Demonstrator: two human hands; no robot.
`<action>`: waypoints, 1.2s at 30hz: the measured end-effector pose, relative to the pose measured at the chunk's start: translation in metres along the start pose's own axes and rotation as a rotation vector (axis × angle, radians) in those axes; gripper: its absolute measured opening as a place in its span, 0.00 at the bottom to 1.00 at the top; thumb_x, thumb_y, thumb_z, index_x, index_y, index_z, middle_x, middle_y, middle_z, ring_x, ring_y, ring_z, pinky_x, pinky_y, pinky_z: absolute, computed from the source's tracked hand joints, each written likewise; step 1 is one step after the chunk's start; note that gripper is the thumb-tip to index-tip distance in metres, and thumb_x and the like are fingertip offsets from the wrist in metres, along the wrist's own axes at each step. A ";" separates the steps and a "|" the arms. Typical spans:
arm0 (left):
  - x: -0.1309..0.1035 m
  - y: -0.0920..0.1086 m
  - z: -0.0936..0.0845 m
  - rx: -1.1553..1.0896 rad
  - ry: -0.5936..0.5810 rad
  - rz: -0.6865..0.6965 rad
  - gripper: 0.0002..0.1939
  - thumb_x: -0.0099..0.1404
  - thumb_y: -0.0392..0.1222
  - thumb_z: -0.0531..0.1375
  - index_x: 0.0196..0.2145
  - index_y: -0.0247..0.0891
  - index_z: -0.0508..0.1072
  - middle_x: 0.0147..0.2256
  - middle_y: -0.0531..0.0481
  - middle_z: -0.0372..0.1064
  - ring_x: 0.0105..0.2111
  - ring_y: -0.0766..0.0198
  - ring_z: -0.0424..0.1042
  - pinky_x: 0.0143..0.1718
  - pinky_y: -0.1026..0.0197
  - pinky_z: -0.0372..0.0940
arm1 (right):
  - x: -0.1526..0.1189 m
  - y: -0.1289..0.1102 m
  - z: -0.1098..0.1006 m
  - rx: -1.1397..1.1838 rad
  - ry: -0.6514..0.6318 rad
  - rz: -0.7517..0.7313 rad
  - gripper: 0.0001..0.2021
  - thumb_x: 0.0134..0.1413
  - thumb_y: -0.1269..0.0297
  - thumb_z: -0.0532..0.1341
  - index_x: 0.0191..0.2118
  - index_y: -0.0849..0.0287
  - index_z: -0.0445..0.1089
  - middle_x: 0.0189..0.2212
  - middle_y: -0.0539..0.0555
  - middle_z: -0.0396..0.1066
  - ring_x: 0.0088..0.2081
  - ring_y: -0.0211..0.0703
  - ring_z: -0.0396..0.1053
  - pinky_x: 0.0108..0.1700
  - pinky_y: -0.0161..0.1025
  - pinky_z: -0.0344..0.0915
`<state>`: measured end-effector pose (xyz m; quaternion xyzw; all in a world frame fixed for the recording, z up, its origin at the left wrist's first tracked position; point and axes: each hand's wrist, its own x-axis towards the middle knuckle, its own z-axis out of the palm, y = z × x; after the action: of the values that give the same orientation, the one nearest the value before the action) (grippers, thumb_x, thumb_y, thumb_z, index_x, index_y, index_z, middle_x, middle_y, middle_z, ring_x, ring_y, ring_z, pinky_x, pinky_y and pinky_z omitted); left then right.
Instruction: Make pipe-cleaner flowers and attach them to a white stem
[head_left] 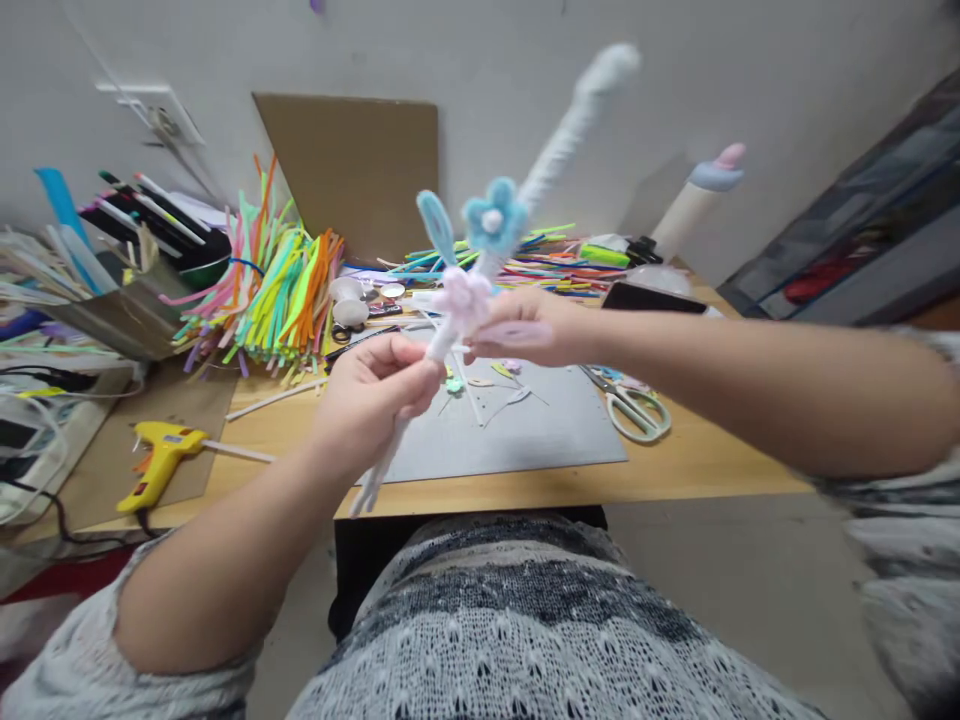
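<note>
A white pipe-cleaner flower stem (559,150) is held up at a slant over the desk, its top wrapped thick and curled at the tip. Along it sit a blue flower (495,215) with a white centre, a blue looped leaf (436,226), a pink flower (463,300) and a pink looped leaf (517,333). My left hand (379,395) pinches the stem below the pink flower, with loose white ends hanging under it. My right hand (536,318) closes on the stem beside the pink flower; its fingertips are partly hidden by the flower and leaf.
On the wooden desk lie a grey mat (540,430) with small flower and leaf pieces, scissors (637,412) and a yellow glue gun (163,460). A bundle of colourful pipe cleaners (262,290) stands behind left. A cardboard sheet (360,175) leans on the wall.
</note>
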<state>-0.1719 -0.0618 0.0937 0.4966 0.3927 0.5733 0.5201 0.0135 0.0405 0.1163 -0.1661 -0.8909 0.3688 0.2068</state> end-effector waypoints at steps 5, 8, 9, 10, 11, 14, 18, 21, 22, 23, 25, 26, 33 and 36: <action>0.028 -0.028 0.002 -0.186 0.207 -0.002 0.09 0.46 0.35 0.66 0.23 0.35 0.68 0.18 0.55 0.63 0.16 0.74 0.57 0.15 0.70 0.48 | -0.022 0.019 0.047 0.128 0.278 0.100 0.11 0.57 0.63 0.55 0.36 0.60 0.74 0.25 0.49 0.70 0.26 0.33 0.61 0.30 0.34 0.56; 0.034 -0.039 0.008 -0.254 0.222 -0.099 0.08 0.46 0.34 0.66 0.24 0.33 0.69 0.19 0.55 0.62 0.17 0.75 0.57 0.16 0.72 0.48 | -0.029 0.024 0.061 -0.062 0.414 0.061 0.12 0.58 0.63 0.54 0.34 0.59 0.75 0.24 0.50 0.71 0.28 0.36 0.63 0.37 0.38 0.56; 0.035 -0.042 0.010 -0.258 0.212 -0.140 0.08 0.46 0.33 0.66 0.24 0.32 0.69 0.19 0.55 0.61 0.18 0.76 0.56 0.16 0.72 0.48 | -0.030 0.026 0.062 -0.158 0.435 0.054 0.12 0.59 0.63 0.54 0.34 0.58 0.75 0.22 0.49 0.70 0.28 0.36 0.63 0.39 0.40 0.54; 0.035 -0.044 0.011 -0.251 0.199 -0.181 0.07 0.47 0.33 0.65 0.23 0.32 0.69 0.19 0.55 0.61 0.18 0.76 0.56 0.15 0.72 0.48 | -0.032 0.029 0.063 -0.250 0.445 0.052 0.12 0.59 0.64 0.54 0.34 0.57 0.75 0.21 0.49 0.69 0.28 0.37 0.63 0.41 0.41 0.53; 0.036 -0.046 0.011 -0.235 0.187 -0.221 0.06 0.47 0.33 0.64 0.22 0.31 0.69 0.19 0.54 0.60 0.18 0.76 0.55 0.15 0.73 0.47 | -0.034 0.032 0.063 -0.327 0.445 0.054 0.12 0.59 0.65 0.54 0.35 0.57 0.76 0.21 0.50 0.69 0.29 0.38 0.62 0.42 0.43 0.51; 0.041 -0.055 0.007 -0.167 0.166 -0.338 0.07 0.50 0.34 0.62 0.19 0.29 0.69 0.18 0.52 0.60 0.17 0.76 0.55 0.14 0.72 0.49 | -0.038 0.047 0.059 -0.415 0.371 0.082 0.12 0.58 0.67 0.54 0.36 0.56 0.76 0.22 0.51 0.69 0.30 0.39 0.63 0.45 0.44 0.48; 0.050 -0.068 -0.001 -0.122 0.214 -0.481 0.06 0.49 0.34 0.62 0.20 0.29 0.70 0.18 0.52 0.61 0.17 0.75 0.59 0.17 0.72 0.56 | -0.039 0.074 0.046 -0.334 0.321 0.238 0.12 0.58 0.63 0.54 0.39 0.55 0.75 0.30 0.52 0.74 0.36 0.41 0.67 0.48 0.44 0.48; 0.054 -0.076 -0.005 -0.096 0.244 -0.486 0.06 0.48 0.35 0.64 0.21 0.29 0.70 0.18 0.52 0.63 0.17 0.75 0.60 0.18 0.72 0.58 | -0.039 0.098 0.034 -0.346 0.492 0.492 0.13 0.58 0.62 0.53 0.42 0.57 0.74 0.32 0.53 0.75 0.36 0.43 0.68 0.45 0.42 0.53; 0.054 -0.078 -0.007 -0.088 0.242 -0.479 0.07 0.47 0.36 0.64 0.21 0.29 0.70 0.18 0.52 0.64 0.17 0.74 0.60 0.18 0.72 0.59 | -0.040 0.105 0.031 -0.377 0.520 0.575 0.13 0.57 0.63 0.54 0.41 0.58 0.74 0.31 0.53 0.75 0.35 0.43 0.69 0.44 0.41 0.54; 0.055 -0.081 -0.008 -0.082 0.232 -0.476 0.08 0.47 0.37 0.65 0.21 0.30 0.70 0.18 0.52 0.64 0.17 0.74 0.60 0.18 0.72 0.59 | -0.040 0.112 0.029 -0.412 0.518 0.645 0.12 0.55 0.64 0.55 0.39 0.58 0.74 0.32 0.53 0.75 0.35 0.44 0.69 0.43 0.41 0.55; 0.054 -0.086 -0.012 -0.072 0.197 -0.487 0.11 0.46 0.40 0.67 0.21 0.30 0.70 0.17 0.53 0.63 0.17 0.74 0.60 0.17 0.71 0.58 | -0.042 0.123 0.028 -0.460 0.462 0.732 0.09 0.53 0.66 0.56 0.35 0.58 0.74 0.34 0.54 0.76 0.37 0.44 0.69 0.42 0.41 0.56; 0.053 -0.089 -0.013 -0.067 0.178 -0.496 0.12 0.45 0.41 0.67 0.21 0.31 0.70 0.16 0.53 0.63 0.16 0.74 0.60 0.17 0.71 0.58 | -0.043 0.127 0.028 -0.467 0.429 0.757 0.08 0.52 0.66 0.57 0.33 0.58 0.74 0.35 0.54 0.76 0.38 0.44 0.69 0.42 0.41 0.56; 0.047 -0.100 -0.017 -0.042 0.184 -0.471 0.14 0.45 0.44 0.68 0.23 0.31 0.70 0.17 0.53 0.65 0.16 0.73 0.61 0.17 0.70 0.58 | -0.042 0.139 0.041 -0.426 0.335 0.899 0.12 0.46 0.56 0.63 0.37 0.57 0.73 0.33 0.52 0.75 0.36 0.44 0.69 0.39 0.40 0.58; 0.049 -0.097 -0.022 -0.060 0.273 -0.410 0.12 0.46 0.42 0.67 0.23 0.30 0.71 0.15 0.54 0.63 0.16 0.73 0.61 0.18 0.70 0.58 | -0.043 0.146 0.046 -0.323 0.338 0.867 0.12 0.46 0.61 0.63 0.39 0.58 0.73 0.32 0.52 0.74 0.35 0.41 0.69 0.38 0.38 0.60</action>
<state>-0.1714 0.0030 0.0034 0.3087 0.5348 0.5290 0.5821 0.0483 0.0923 -0.0300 -0.6090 -0.7395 0.2460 0.1475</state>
